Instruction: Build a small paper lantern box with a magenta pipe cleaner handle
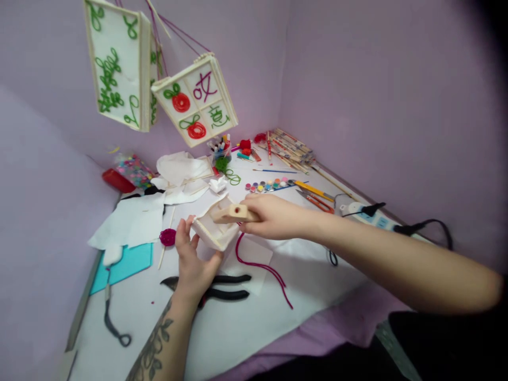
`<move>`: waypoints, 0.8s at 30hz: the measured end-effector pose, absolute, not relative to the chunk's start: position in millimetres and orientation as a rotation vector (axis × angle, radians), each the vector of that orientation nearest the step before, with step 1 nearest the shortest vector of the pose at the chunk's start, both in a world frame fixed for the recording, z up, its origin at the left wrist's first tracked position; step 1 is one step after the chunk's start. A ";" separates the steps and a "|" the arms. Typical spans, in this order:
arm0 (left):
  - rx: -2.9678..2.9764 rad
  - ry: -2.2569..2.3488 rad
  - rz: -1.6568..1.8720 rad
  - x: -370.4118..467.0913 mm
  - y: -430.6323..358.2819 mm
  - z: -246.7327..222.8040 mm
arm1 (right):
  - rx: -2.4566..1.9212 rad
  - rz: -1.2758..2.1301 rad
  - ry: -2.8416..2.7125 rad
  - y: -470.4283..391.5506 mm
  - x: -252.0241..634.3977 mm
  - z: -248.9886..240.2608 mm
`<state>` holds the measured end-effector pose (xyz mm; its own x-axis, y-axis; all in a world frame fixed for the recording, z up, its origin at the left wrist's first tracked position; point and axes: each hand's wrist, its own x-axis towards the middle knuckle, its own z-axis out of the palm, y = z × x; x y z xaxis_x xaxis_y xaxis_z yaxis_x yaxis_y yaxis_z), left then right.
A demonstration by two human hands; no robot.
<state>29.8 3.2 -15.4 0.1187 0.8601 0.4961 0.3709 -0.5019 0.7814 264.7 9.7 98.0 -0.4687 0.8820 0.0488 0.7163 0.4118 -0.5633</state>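
Note:
In the head view, a small white box-like frame with pale wooden edges (216, 230) is tilted in the middle of the table. My left hand (196, 264) holds its left and lower side between thumb and fingers. My right hand (264, 216) is closed round a pale wooden block-like tool with a small hole (237, 211), whose far end reaches over the frame's opening. What the tool touches inside is hidden. Dark red cord (262, 265) trails from beneath my right hand onto the table.
Black-handled pliers (228, 288) lie just below the frame. Scissors (317, 202), paint pots (270, 185) and a power strip (375, 218) are to the right. White cloth pieces (130, 219) lie left. Two decorated lanterns (119, 69) hang above.

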 end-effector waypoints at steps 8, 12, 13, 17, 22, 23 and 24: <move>1.654 1.138 1.588 30.7 4.7 -1.9 | -0.927 1.282 -1.388 6.2 286.9 31.3; 1.663 1.167 1.712 25.3 8.0 5.3 | -0.920 1.094 -1.113 14.7 307.9 24.3; 1.689 1.169 1.742 24.2 8.1 6.4 | -0.948 1.036 -1.092 16.5 315.3 24.9; 1.829 1.119 1.797 21.4 7.1 4.9 | -1.161 0.884 -1.068 22.6 344.9 18.4; 1.838 1.151 1.737 18.5 7.2 -6.2 | -1.474 0.560 -1.460 26.0 353.8 -9.7; 1.830 1.169 1.737 17.9 7.5 -7.7 | -1.499 0.487 -1.574 25.7 350.7 -14.2; 1.819 1.191 1.744 17.5 7.9 -8.6 | -1.507 0.421 -1.684 25.3 346.7 -17.6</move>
<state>17.5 7.9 -8.6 -0.1125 0.7577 0.6428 0.3230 -0.5839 0.7448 346.7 25.3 -17.6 0.0503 0.9367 0.3466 0.6633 0.2282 -0.7128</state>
